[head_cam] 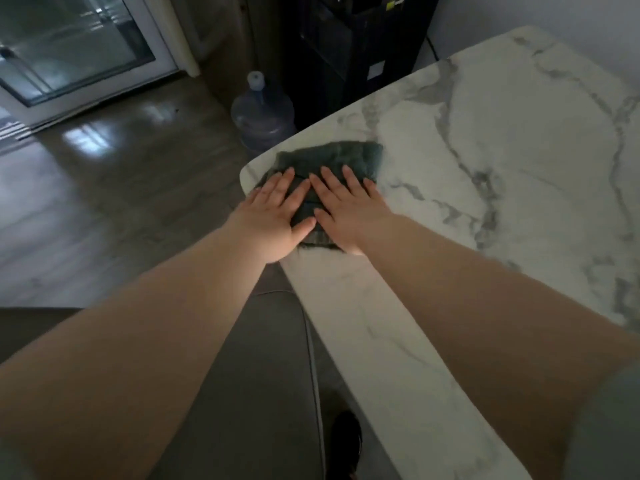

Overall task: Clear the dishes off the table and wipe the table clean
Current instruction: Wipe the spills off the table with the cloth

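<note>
The near part of the dark cloth (332, 159) lies hidden under the left hand (273, 216) and right hand (349, 213); only its far end and a strip between the palms show. The table (519, 150) runs out at the right and bottom edges, and its corner covers the foot of the water bottle (261, 112). The black cabinet (346, 46) is cut off at the top. A shoe (346, 434) is half hidden by the table's edge.

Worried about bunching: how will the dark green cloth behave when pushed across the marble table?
Probably floppy: the cloth lies folded and rumpled, so it may bunch. Likely slides easily, since the table looks smooth and glossy. Left hand and right hand pressing flat should keep it spread.
</note>
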### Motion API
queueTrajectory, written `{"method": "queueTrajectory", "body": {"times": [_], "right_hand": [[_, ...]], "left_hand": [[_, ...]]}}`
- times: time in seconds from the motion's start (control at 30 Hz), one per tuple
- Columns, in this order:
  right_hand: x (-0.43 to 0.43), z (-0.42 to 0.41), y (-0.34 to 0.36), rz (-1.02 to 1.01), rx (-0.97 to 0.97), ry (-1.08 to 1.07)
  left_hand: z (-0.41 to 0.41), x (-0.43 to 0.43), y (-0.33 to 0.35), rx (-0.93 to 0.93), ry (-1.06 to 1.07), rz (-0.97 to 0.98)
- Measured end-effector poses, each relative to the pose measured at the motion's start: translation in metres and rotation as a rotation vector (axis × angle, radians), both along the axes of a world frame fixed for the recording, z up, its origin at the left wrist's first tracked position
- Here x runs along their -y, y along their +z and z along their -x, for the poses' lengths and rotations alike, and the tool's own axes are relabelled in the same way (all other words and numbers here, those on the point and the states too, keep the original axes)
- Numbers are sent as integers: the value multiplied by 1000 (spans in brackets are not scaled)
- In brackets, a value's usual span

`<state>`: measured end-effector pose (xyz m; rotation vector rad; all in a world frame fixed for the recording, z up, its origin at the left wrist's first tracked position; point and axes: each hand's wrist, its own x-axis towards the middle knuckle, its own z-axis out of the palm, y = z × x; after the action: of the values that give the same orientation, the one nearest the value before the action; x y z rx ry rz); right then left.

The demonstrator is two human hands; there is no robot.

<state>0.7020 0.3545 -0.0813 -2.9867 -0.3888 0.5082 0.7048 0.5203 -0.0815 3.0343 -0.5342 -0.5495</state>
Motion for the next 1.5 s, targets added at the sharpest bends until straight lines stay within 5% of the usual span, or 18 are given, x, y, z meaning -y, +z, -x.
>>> {"method": "queueTrajectory", "body": {"times": [0.2, 0.43, 0.97, 1.13, 1.5], "right_hand": [[-10, -48, -3, 9, -5, 14], [1, -12, -1, -7, -18, -26], [101, 384, -4, 61, -63, -494], [127, 366, 3, 64, -128, -611], [256, 207, -1, 55, -48, -506]], "left_hand": [[-43, -4, 4, -30, 62, -33], [-12, 16, 3, -22, 41, -75], [289, 123, -2, -122, -560, 158], [271, 159, -4, -154, -628, 138], [129, 283, -3, -52, -472, 29]]}}
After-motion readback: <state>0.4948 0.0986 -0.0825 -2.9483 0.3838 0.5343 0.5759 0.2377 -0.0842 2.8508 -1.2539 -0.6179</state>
